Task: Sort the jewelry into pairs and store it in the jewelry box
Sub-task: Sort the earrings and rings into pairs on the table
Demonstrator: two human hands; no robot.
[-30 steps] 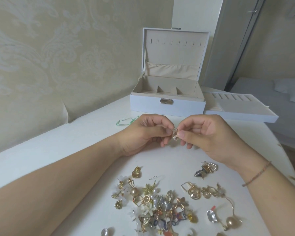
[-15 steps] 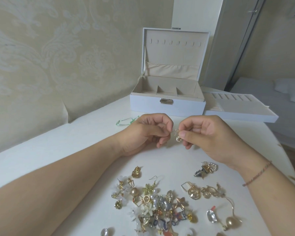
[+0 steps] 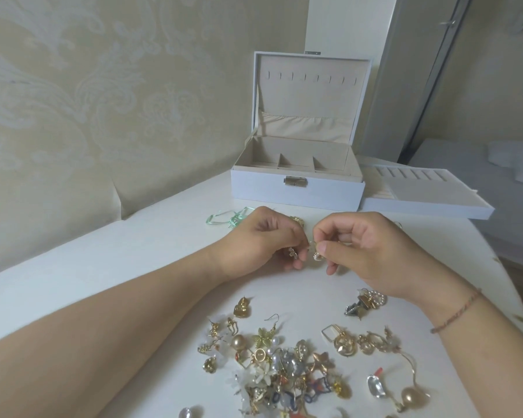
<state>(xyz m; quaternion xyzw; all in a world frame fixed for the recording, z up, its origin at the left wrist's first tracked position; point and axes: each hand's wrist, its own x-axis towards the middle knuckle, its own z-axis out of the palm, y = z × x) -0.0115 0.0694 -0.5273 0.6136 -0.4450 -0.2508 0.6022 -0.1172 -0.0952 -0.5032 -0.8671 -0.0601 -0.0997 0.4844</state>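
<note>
My left hand [image 3: 266, 242] and my right hand [image 3: 366, 251] meet over the white table [image 3: 133, 267], fingers curled. The right thumb and forefinger pinch a small gold earring with pearls [image 3: 315, 254]. The left fingers hold another small gold earring [image 3: 293, 252]. A pile of mixed gold, pearl and flower earrings [image 3: 284, 369] lies in front of me. The white jewelry box [image 3: 298, 188] stands open behind the hands, its compartments beige.
The box's removed tray [image 3: 426, 206] lies to the right of the box. A mint green ribbon [image 3: 227, 218] sits left of my left hand. A gold piece [image 3: 296, 221] lies just behind the left hand. The table's edge curves away at the right.
The two hands held one cluster together; now they have drawn slightly apart, each with its own earring, and dropped a little toward the table.
</note>
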